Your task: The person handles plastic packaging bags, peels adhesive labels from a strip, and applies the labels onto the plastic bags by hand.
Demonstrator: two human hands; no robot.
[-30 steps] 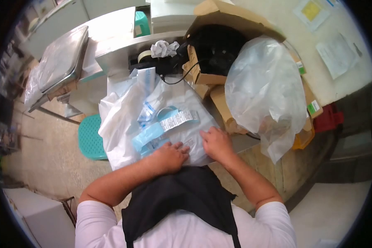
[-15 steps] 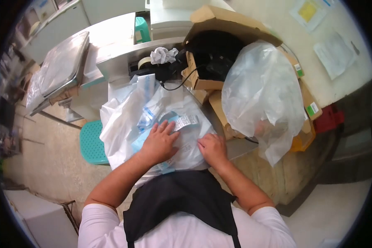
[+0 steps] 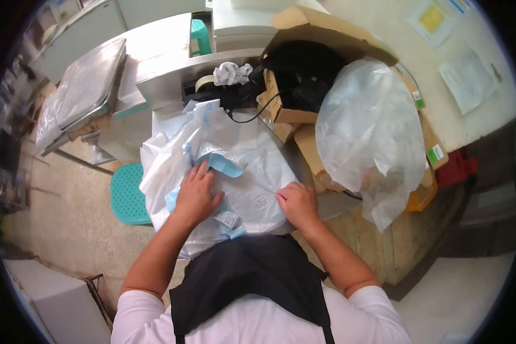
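White plastic bags [image 3: 252,166] lie spread over the work surface in front of me. On them curls a strip of blue-backed printed labels [image 3: 226,164]. My left hand [image 3: 196,194] lies over part of this strip, fingers stretched forward and thumb apart; more of the strip shows beside the palm and below it. My right hand [image 3: 297,202] rests at the right edge of the bags with its fingers curled against the plastic. Whether it pinches the plastic is hard to tell.
A large clear plastic bag [image 3: 372,137] covers cardboard at the right, beside an open cardboard box [image 3: 295,116] with black contents. Behind the bags are crumpled paper [image 3: 232,74] and a tape roll [image 3: 204,84]. A green stool [image 3: 129,194] stands left, below a metal tray [image 3: 92,86].
My left hand has moved forward and left over the bags, and the label strip has shifted left and bunched up. My right hand has stayed near the bags' right edge.
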